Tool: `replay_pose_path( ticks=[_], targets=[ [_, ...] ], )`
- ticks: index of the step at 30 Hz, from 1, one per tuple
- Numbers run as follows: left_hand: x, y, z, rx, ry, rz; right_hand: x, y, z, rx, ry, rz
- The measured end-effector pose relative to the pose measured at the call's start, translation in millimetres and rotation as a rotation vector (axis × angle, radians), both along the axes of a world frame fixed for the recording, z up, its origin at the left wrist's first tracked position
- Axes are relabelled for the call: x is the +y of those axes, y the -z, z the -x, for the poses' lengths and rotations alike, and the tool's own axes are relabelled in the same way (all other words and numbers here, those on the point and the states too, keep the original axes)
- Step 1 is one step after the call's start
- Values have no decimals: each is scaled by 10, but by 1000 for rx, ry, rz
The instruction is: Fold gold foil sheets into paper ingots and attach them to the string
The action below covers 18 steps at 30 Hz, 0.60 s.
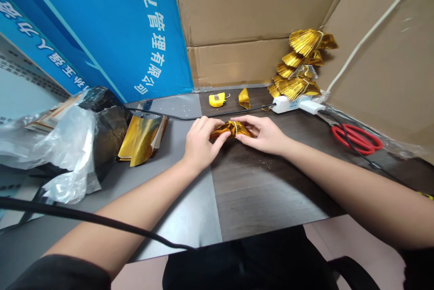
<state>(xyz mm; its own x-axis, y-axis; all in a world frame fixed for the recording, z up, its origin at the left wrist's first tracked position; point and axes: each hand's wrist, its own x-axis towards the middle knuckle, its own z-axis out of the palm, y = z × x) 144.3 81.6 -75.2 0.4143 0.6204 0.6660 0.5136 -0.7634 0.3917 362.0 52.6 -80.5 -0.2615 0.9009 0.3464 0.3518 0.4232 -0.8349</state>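
Here we are at the dark table (pixel 264 186), both hands out in front and meeting on one thing: a pleated gold foil bundle (pixel 226 132). It lies across us, long axis running left to right, low over the tabletop and squarely between the two hands. Our left hand (pixel 200 141) pinches the left end, fingers curled over the top. Our right hand (pixel 266 135) closes on the right end, fingertips reaching in toward a pale band (pixel 234 128) cinched round the middle. Neither hand is the nearer one: the bundle bridges them, though the band sits a touch closer to the right fingers.

Off to the left, a stack of gold sheets (pixel 142 138) leans beside a crumpled plastic bag (pixel 68 145). Beyond the bundle sit a yellow tape measure (pixel 217 99) and a small folded gold piece (pixel 244 98). In the far right corner, a heap of tied gold fans (pixel 298 68) rises above a white power strip (pixel 286 103), with red scissors (pixel 356 138) well apart on the right.
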Motion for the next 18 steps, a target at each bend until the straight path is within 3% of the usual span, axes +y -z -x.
replay_pose_path(
  ticks=[8,18],
  targets=[
    [7,52,-39,-3,99,7,-9,34,51,11,17,0],
    [7,13,-11,-55,73,29,23,41,-5,92,-7,88]
  ],
)
